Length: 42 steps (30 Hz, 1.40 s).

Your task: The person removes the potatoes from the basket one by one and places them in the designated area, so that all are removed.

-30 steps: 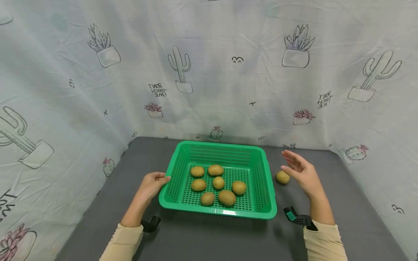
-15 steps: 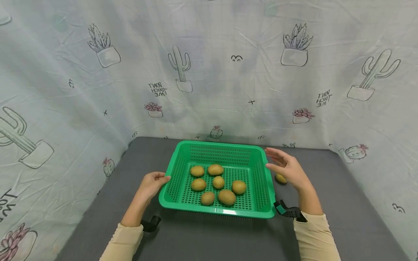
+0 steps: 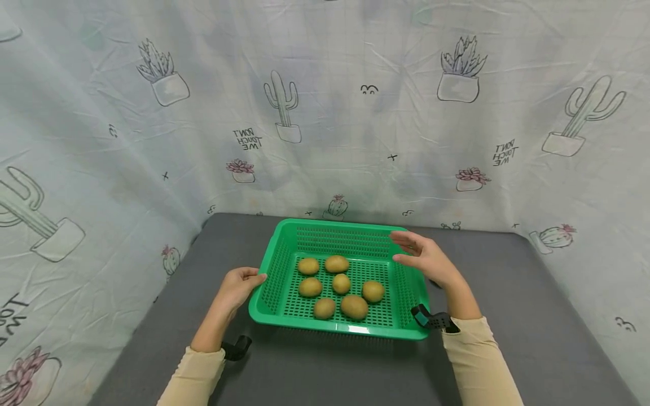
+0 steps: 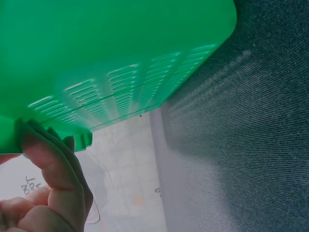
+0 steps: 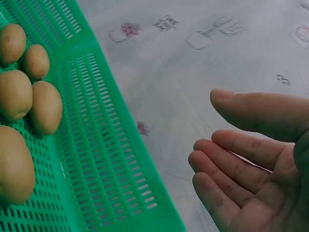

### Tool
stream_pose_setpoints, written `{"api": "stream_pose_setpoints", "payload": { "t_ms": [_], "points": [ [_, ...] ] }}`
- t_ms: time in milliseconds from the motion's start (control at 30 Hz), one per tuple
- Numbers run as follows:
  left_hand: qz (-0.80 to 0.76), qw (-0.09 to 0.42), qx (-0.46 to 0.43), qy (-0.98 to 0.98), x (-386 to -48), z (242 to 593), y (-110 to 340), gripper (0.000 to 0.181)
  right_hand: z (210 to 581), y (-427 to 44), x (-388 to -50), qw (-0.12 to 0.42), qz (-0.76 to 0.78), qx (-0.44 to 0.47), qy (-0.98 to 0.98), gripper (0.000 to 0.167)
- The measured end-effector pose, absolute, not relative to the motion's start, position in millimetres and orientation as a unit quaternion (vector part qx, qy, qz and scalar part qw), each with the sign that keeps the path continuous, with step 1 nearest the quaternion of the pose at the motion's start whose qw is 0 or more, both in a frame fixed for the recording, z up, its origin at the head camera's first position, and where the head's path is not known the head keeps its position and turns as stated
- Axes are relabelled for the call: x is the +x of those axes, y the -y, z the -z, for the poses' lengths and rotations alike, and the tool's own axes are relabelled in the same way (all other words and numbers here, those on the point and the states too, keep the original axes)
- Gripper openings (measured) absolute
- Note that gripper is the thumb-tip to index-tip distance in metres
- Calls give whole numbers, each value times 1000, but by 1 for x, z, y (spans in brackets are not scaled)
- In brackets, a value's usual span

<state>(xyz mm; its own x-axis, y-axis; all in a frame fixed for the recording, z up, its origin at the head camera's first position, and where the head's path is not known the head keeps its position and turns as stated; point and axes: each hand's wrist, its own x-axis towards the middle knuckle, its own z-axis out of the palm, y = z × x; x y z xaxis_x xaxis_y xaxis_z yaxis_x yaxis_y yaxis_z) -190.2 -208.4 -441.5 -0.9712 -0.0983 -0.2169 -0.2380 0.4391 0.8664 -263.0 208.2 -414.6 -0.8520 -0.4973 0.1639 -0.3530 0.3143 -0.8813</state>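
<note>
A green slotted basket (image 3: 337,329) holds several yellow-brown potatoes (image 3: 354,307), seen from the side in the right wrist view, where one large potato (image 5: 14,164) lies at the left edge. My left hand (image 3: 236,290) grips the basket's left rim, thumb on top; in the left wrist view the fingers of that hand (image 4: 58,179) curl under the rim. Over the basket's right rim hovers my right hand (image 3: 429,260), fingers extended and thumb apart, holding nothing. The right wrist view has this hand (image 5: 256,169) beside the basket wall (image 5: 104,140), not touching it.
The basket stands on a dark grey table (image 3: 315,378). Behind and at both sides hangs a pale curtain (image 3: 335,113) printed with cacti and potted plants. Dark wrist devices sit on both forearms.
My right hand has moved left, from beside the loose potato right of the basket to above the right rim. That potato is now hidden behind my hand and forearm. My left hand keeps its hold.
</note>
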Motion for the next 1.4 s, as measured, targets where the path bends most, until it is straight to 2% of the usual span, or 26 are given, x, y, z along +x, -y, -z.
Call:
{"api": "stream_pose_setpoints", "payload": {
  "t_ms": [467, 1400],
  "points": [
    [-527, 63, -100, -842, -190, 441, 208, 51, 423, -190, -289, 189, 543, -303, -760, 57],
    [-527, 58, -101, -842, -192, 442, 208, 49, 428, -174, -313, 362, 418, -331, -765, 55]
  ]
}}
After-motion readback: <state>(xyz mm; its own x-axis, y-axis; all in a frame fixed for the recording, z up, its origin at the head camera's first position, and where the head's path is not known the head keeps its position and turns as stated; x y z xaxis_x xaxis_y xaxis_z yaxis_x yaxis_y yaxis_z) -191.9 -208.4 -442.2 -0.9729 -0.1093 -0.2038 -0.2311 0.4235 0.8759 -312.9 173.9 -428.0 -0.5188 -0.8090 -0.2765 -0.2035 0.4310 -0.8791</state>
